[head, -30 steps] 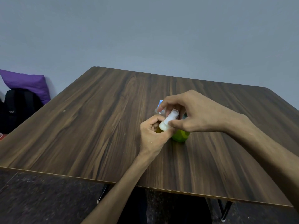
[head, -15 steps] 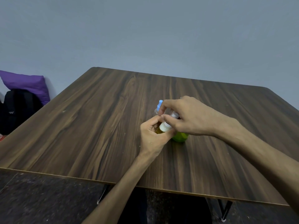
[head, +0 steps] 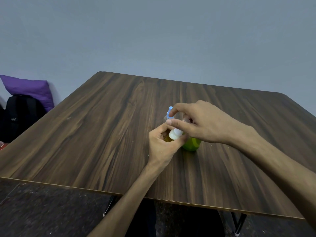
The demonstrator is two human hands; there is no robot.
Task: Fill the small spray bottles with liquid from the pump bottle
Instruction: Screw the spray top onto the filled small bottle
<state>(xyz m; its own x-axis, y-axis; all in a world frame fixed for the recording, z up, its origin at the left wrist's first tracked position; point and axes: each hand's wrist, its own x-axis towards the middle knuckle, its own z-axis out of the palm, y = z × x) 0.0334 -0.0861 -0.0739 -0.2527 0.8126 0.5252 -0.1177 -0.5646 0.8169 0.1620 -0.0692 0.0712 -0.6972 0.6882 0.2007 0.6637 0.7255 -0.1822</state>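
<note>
Left hand point(head: 161, 144) curls round the small amber bottle with the white collar point(head: 174, 135), gripping it upright near the middle of the wooden table point(head: 102, 134). Right hand point(head: 201, 124) arches over it, thumb on the white top and forefinger by the blue-capped spray bottle point(head: 169, 113) just behind (whether it pinches anything, I cannot tell). The green bottle point(head: 191, 145) stands under the right palm.

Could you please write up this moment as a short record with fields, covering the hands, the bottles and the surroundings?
left hand: grips a bottle with yellowish liquid and a white pump top
right hand: fingers on the white pump top, grip partly hidden
green bottle: stands on the table, behind the hands
blue-capped spray bottle: upright beyond the hands
table: dark wood grain
left of table: black backpack, purple cushion
</note>
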